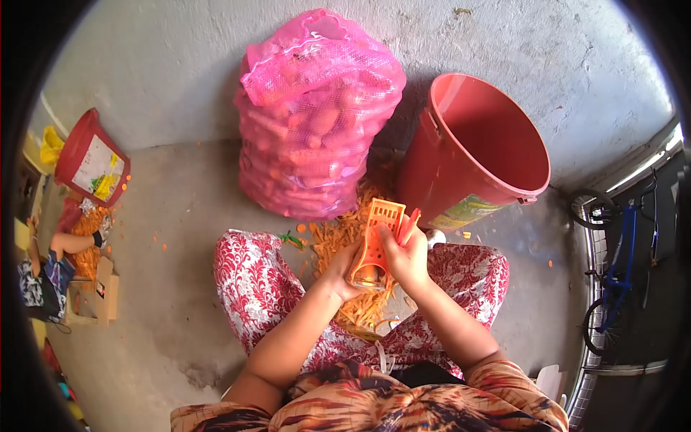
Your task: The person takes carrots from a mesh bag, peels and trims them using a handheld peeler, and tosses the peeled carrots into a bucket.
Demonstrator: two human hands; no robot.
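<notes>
Grater (pixel 376 241) (orange) between palms; left hand (pixel 342 274) holding lower end; right hand (pixel 407 261) gripping side

Orange slicer (pixel 376 241): flat, plastic, slotted at its far end, perforated along its middle; held between both hands, left hand (pixel 342 272) at the lower edge, right hand (pixel 407 258) at the other side, on the near side of the red bucket (pixel 440 162). Slim red-orange piece (pixel 409 226): projects from the right hand beside the slicer; identity unclear. Orange strips (pixel 332 243): thin, loosely heaped on the floor, left of and nearer than the bucket. Pink mesh sack (pixel 309 122): bulging with elongated orange pieces, upright, left of the bucket.
</notes>
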